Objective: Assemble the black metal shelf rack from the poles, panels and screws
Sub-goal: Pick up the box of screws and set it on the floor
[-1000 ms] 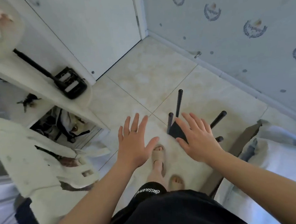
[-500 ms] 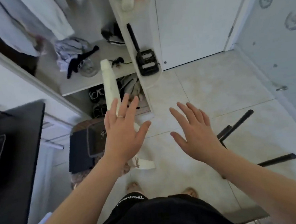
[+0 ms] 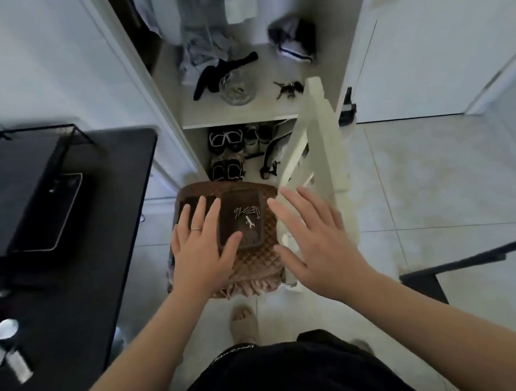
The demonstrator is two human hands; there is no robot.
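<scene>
The person stands over a chair, both arms stretched forward. The left hand (image 3: 204, 248) is released, its fingers straight and spread, a ring on one of them. The right hand (image 3: 318, 243) is likewise released, fingers fanned out, grasping nothing. Whether either hand touches what lies beneath it cannot be told from this view.

Between the two hands sits a dark tray (image 3: 247, 237) on the chair's brown quilted cushion (image 3: 255, 264). A small heap of screws (image 3: 247, 210) lies in the far half of the tray, with a small spanner (image 3: 249, 222) just beside them, nearer the person. The left thumb overlaps the tray's near left corner in the view. The right hand is just to the right of the tray, over the cushion's edge and the white chair back (image 3: 320, 142).

The rest of the rack is well apart from both hands. At the right edge a black pole (image 3: 474, 255) slants over the tiled floor (image 3: 433, 183), joined to a dark flat panel (image 3: 423, 286) below it.

To the left stands a black worktop (image 3: 90, 298) carrying a black box (image 3: 15, 188). Beyond the chair an open cupboard holds shoes (image 3: 227, 142) on its lower level.
</scene>
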